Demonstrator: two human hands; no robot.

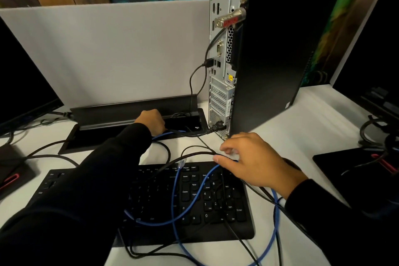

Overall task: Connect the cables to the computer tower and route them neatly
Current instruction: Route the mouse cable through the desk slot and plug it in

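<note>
- Tower [269, 49]: upright on desk [313, 119], rear port panel facing the person. Already in: one black USB lead [195, 75] mid-panel, black power plug [218, 126] at the bottom. Cable lock near top.
- Blue cable [176, 196]: network type, loose. Clear plug end [183, 161] lies at top edge of keyboard [194, 201], not yet in any port. Rest loops over keyboard and off the near desk edge; one run goes back toward cable tray [133, 114].
- Black cables [194, 153]: several, tangled w/ the blue one across keyboard.
- Step in hand, as judged: sort slack, free the blue cable. Do it well: separate blue from black first, lift loops off keys, feed spare length into tray, then bring plug up to network port w/ clip lined up; don't drag on leads already seated.
- Right hand [257, 162]: palm down just in front of tower base, fingers curled round blue + black cables where they cross; light pinch, not a fist.
- Left hand [151, 121]: arm stretched forward, hand clenched at tray opening, blue cable passing under it; can't tell exactly what it grips.
- Around: monitor [26, 84] at left, dark pad at right.
</note>
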